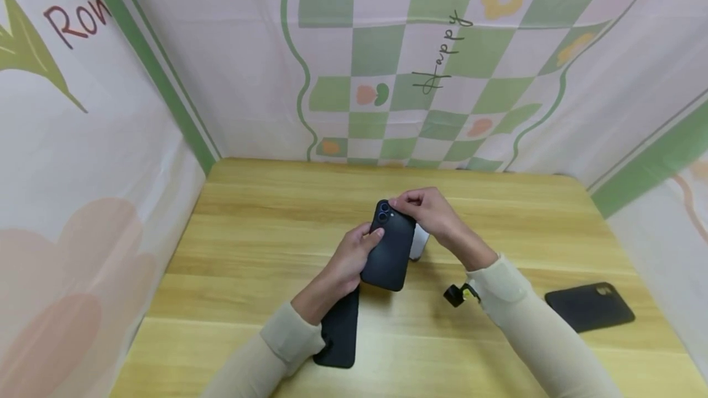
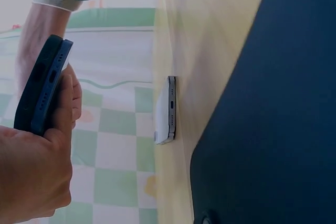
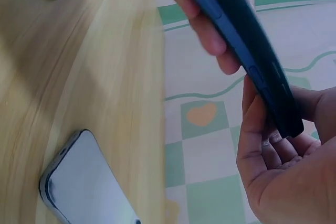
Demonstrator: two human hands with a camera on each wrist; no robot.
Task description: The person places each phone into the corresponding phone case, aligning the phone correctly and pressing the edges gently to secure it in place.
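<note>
A dark blue phone (image 2: 51, 85) and a black phone case (image 1: 389, 257) are held together above the table, camera side up. In the left wrist view the case (image 2: 35, 90) stands off the phone's port end. My left hand (image 1: 351, 257) grips both from the left side, thumb on the case's back. With fingers curled at the top right corner, my right hand (image 1: 434, 214) pinches the case's edge near the camera lenses. Just beyond, a white-backed phone (image 3: 89, 182) lies on the table, partly hidden in the head view.
Under my left wrist lies a black, flat phone-shaped object (image 1: 340, 336). Another black case (image 1: 589, 306), with a camera cutout, rests at the right of the wooden table (image 1: 249, 214). Patterned cloth (image 1: 238, 78) hangs at the back and sides. A small camera (image 1: 456, 295) is strapped at my right wrist.
</note>
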